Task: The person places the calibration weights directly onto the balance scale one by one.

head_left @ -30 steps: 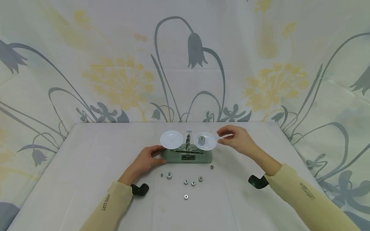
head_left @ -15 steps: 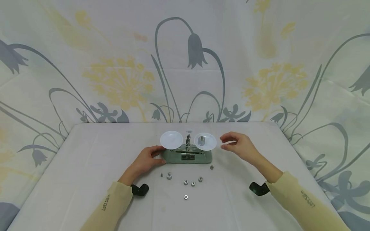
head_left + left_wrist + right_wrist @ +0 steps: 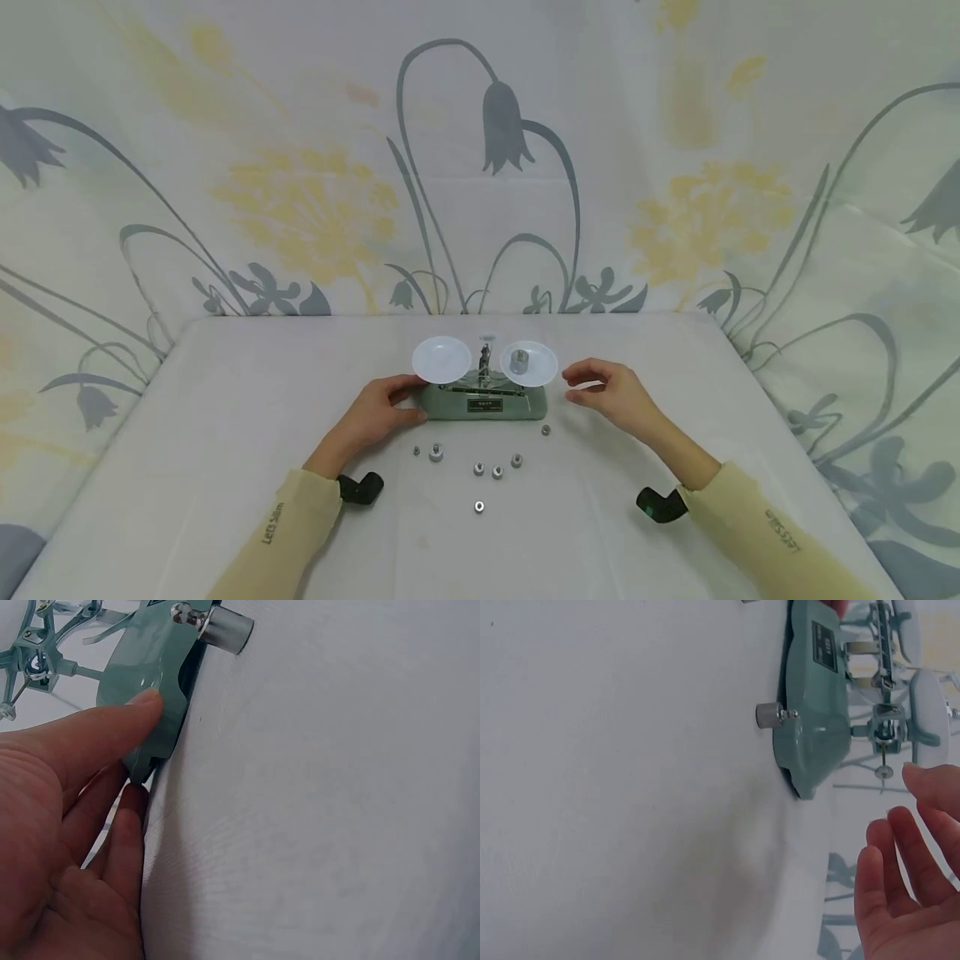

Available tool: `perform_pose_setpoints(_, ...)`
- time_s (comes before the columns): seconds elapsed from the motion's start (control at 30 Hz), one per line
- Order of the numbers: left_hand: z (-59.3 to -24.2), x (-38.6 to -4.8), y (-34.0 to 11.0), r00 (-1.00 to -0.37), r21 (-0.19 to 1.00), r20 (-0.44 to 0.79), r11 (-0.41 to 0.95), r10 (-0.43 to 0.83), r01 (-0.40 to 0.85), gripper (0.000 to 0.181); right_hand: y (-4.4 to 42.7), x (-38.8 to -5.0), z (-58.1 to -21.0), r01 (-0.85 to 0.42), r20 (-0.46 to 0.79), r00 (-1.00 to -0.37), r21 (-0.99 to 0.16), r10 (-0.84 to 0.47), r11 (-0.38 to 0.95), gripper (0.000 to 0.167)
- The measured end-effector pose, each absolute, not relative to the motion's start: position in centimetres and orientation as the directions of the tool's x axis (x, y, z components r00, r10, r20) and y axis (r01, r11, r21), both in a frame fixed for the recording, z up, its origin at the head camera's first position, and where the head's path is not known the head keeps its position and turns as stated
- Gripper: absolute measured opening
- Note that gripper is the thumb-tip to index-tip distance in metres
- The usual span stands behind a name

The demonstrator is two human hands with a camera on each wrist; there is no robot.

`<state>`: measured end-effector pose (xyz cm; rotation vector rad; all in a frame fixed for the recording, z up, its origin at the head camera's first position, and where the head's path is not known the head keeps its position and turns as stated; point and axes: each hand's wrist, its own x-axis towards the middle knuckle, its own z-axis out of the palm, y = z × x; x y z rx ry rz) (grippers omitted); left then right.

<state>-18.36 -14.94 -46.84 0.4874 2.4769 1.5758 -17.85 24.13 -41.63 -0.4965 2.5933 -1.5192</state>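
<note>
A green balance scale (image 3: 483, 406) with two white pans stands on the table. My left hand (image 3: 378, 410) grips the left end of its base; the left wrist view shows the thumb on the front face and the other fingers round the end and back. A metal weight (image 3: 519, 361) sits on the right pan (image 3: 547, 372), while the left pan (image 3: 441, 360) is bare. Just right of the right pan, my right hand (image 3: 615, 396) hovers with relaxed, slightly bent fingers and holds nothing. In the right wrist view its thumb is near the beam's end nut (image 3: 883, 772).
Several small metal weights lie before the scale: one weight (image 3: 546, 430) by the base's right front corner, a larger weight (image 3: 437, 452) towards the left, and a weight (image 3: 479, 507) nearest me. Patterned cloth (image 3: 300, 167) hangs behind the white table (image 3: 262, 375).
My right hand has moved down and back from beside the right pan's edge, then a little left. My left hand keeps its grip on the base. The head view has shifted slightly.
</note>
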Motion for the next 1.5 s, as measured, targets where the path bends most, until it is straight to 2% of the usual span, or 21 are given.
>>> perform_pose_setpoints(0.2,-46.4,-18.7,-14.9,-0.929,0.888,0.044,0.411,0.367,0.204,0.055,23.5,-17.2,-42.4,-0.215,0.073,-0.946,-0.871,-0.317,0.442,0.031)
perform_pose_setpoints(0.5,-45.8,-18.9,-14.9,-0.927,0.805,0.037,0.538,0.374,0.250,0.051,23.3,-16.4,-43.7,-0.208,0.053,-0.941,-0.870,-0.333,0.448,0.028)
perform_pose_setpoints(0.97,-47.1,-19.3,-15.9,-0.911,0.848,0.057,0.461,0.409,0.261,0.054,23.1,-15.9,-45.4,-0.229,0.050,-0.923,-0.868,-0.382,0.441,0.026)
perform_pose_setpoints(1.5,-46.7,-19.2,-15.8,-0.912,0.859,0.053,0.448,0.407,0.250,0.054,22.9,-15.7,-45.8,-0.253,0.009,-0.903,-0.819,-0.429,0.515,0.020)
